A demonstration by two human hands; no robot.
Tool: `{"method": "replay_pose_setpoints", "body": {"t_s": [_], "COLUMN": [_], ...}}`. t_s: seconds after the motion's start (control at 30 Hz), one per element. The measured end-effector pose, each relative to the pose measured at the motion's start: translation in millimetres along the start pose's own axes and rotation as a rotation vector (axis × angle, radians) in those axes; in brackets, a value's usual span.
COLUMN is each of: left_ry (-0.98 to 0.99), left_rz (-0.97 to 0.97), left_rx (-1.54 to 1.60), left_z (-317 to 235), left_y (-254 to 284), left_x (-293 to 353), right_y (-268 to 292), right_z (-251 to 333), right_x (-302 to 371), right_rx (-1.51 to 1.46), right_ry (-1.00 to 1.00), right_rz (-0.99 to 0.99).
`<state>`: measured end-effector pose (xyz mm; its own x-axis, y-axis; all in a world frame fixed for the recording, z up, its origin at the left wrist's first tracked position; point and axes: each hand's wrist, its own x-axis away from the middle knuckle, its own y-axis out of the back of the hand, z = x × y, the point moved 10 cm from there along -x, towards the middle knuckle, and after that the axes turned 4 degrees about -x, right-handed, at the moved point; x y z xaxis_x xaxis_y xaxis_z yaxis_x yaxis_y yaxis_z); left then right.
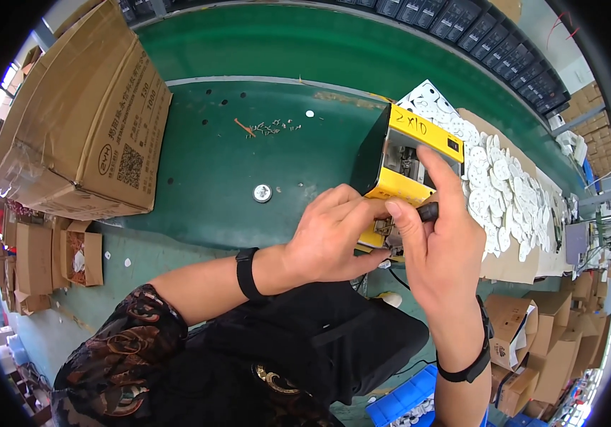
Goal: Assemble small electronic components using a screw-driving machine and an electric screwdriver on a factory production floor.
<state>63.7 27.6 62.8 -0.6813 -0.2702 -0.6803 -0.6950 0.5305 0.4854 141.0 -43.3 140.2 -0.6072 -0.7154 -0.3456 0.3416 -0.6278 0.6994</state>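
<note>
A boxy, hard-edged yellow-and-black machine (398,160) stands at the right of the smooth green bench (213,171). The right hand (444,235) is closed on a black cylinder (428,211); the left hand (330,231) meets it, grip unclear. Work looks unfinished: shiny screws (266,129) lie loose farther left; flat white pieces (501,192) heap right.

The green bench top (209,171) stretches across the middle here, and a big taped carton (99,135) sits over its left end! Dark round spots (224,102) dot the surface beside the carton; holes or marks, hard to say. Toward the back, small screw-like bits (270,129) lie scattered, a thin orange-brown stick (244,127) at their left edge, a white disc (309,114) just beyond. Nearer the front, a round silvery piece (262,193)! Over right stands the yellow-and-black machine (405,156), and past it a brown sheet (508,267) spreads under heaped white pieces (497,192).
</note>
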Motion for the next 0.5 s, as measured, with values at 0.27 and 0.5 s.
{"method": "replay_pose_setpoints", "body": {"t_s": [0.27,0.5], "left_ry": [0.001,0.003], "left_rz": [-0.026,0.005], "left_rx": [0.025,0.03], "left_z": [1,-1], "left_y": [1,-1], "left_x": [-1,-3], "right_y": [6,11], "right_z": [15,-6], "right_x": [4,3], "right_rx": [-0.057,-0.02], "right_ry": [0.289,0.157], "right_rz": [0.15,0.004]}}
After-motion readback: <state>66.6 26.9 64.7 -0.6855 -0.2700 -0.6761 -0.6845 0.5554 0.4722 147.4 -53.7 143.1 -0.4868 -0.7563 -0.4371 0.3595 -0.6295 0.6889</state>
